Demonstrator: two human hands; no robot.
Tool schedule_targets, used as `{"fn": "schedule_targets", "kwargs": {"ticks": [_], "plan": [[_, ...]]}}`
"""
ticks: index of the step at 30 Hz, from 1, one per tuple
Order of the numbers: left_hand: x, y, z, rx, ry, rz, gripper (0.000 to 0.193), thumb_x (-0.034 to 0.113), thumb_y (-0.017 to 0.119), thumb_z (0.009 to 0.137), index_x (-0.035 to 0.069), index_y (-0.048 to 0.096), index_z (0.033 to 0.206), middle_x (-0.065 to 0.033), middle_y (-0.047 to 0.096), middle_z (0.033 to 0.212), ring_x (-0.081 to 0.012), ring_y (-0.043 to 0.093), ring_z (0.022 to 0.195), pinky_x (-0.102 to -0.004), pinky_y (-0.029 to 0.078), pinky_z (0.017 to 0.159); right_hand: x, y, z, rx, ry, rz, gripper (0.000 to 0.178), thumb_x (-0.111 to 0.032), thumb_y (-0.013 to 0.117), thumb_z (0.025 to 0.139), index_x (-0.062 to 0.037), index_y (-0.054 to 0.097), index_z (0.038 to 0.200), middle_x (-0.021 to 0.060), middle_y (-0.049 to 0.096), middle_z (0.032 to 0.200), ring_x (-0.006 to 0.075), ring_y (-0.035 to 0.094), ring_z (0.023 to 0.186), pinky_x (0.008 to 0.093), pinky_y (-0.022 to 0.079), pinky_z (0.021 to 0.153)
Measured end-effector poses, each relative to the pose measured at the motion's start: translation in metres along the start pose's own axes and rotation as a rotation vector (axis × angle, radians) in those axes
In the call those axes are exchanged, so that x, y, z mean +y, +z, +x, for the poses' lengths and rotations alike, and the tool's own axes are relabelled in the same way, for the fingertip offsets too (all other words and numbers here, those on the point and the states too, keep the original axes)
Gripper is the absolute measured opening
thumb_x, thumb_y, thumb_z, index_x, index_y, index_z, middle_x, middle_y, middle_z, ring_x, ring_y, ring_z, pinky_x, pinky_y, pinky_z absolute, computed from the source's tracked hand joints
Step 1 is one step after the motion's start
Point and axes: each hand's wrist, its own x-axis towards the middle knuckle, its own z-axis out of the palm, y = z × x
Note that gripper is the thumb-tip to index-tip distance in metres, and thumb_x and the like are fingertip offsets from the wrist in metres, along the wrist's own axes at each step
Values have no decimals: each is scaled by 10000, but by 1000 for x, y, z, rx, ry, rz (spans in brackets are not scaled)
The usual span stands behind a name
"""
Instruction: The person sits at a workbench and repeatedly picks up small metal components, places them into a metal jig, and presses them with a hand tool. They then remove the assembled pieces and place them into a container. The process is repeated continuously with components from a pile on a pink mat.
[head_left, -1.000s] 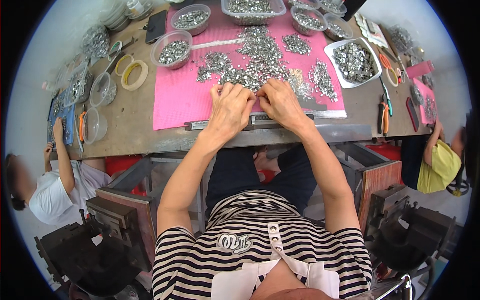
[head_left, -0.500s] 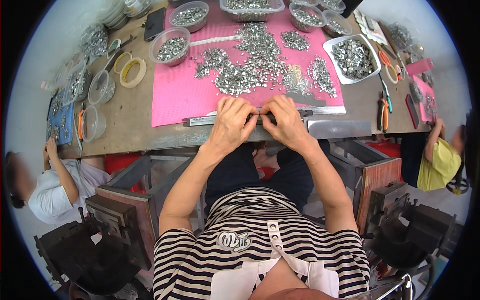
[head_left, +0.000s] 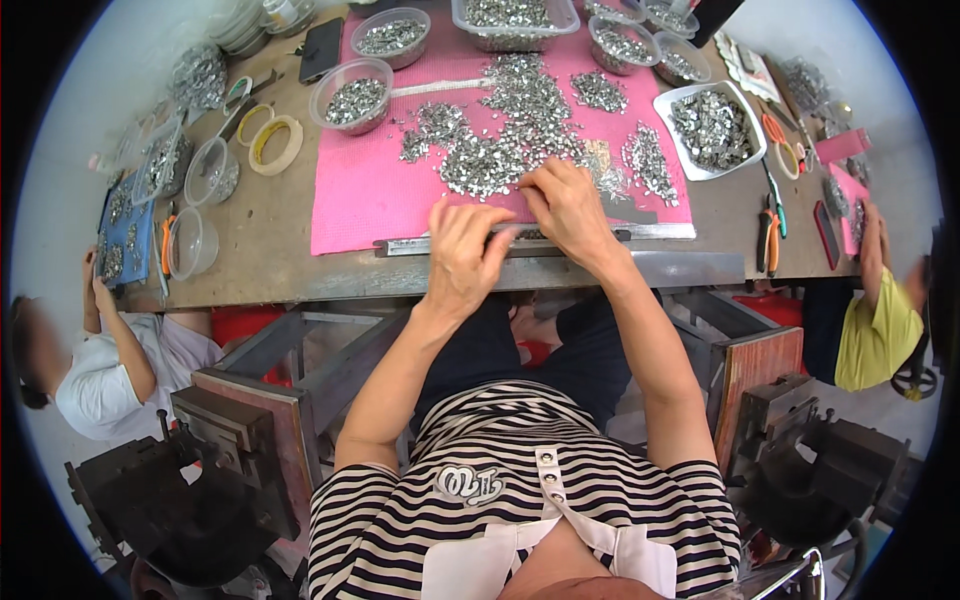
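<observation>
My left hand point(head_left: 463, 252) hovers over a long narrow metal bar point(head_left: 405, 247) at the table's front edge. Its thumb stands apart from the curled fingers, slightly smeared, and nothing shows between them. Farther up, the fingertips of my right hand point(head_left: 568, 212) are drawn together at the near edge of a pile of small silvery metal pieces point(head_left: 485, 165). Whatever they pinch is too small or hidden. The pile spreads over a pink mat point(head_left: 350, 205). Small dark pieces sit in a row along the bar between my hands.
Clear tubs point(head_left: 352, 97) of metal pieces line the back, with a white tray point(head_left: 712, 125) at right. A flat metal plate point(head_left: 690, 267) lies at the front edge. Orange-handled pliers point(head_left: 768, 240) lie right, tape rolls point(head_left: 276, 146) left. Two people sit at the table's sides.
My hands have parted from their meeting point over the bar. The right hand has gone up to the pile's edge; the left has opened and stayed near the bar. The view has shifted slightly.
</observation>
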Motion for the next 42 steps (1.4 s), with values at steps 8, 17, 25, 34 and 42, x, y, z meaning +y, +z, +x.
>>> {"fn": "schedule_targets", "kwargs": {"ticks": [8, 17, 25, 34, 42], "plan": [[-32, -33, 20, -119, -78, 196, 98, 179, 770, 883, 114, 730, 946, -23, 674, 885, -239, 594, 932, -488, 342, 1017, 2, 10, 11, -93, 22, -68, 100, -130, 747, 880, -52, 687, 898, 99, 624, 855, 313, 620, 875, 436, 442, 823], [-32, -12, 29, -140, -4, 342, 96, 170, 779, 843, 122, 713, 894, -34, 636, 909, -265, 569, 961, -581, 324, 1031, 3, 3, 8, -97, 38, -97, 91, -102, 720, 896, -45, 652, 875, 98, 642, 848, 308, 625, 838, 435, 424, 783], [-31, -15, 28, -141, 41, 364, 69, 115, 739, 869, 117, 722, 936, -9, 648, 877, -236, 587, 918, -554, 333, 1043, -17, -34, -28, -102, 147, 212, 49, -41, 678, 916, -30, 632, 929, 111, 634, 889, 310, 617, 869, 419, 421, 807], [4, -3, 14, -214, 142, 32, 104, 84, 695, 902, 83, 644, 992, -45, 640, 965, -250, 607, 986, -503, 358, 1010, -23, -21, -52, 25, -14, 63, 153, -20, 741, 851, -31, 628, 954, 96, 621, 978, 293, 585, 912, 411, 433, 818], [3, 8, 9, -188, 204, -9, 132, 73, 726, 866, 63, 636, 961, -64, 622, 943, -264, 607, 961, -446, 388, 957, -13, -28, -52, 69, 30, 127, 155, -1, 745, 857, -23, 688, 999, 101, 663, 961, 290, 615, 890, 399, 451, 807]]}}
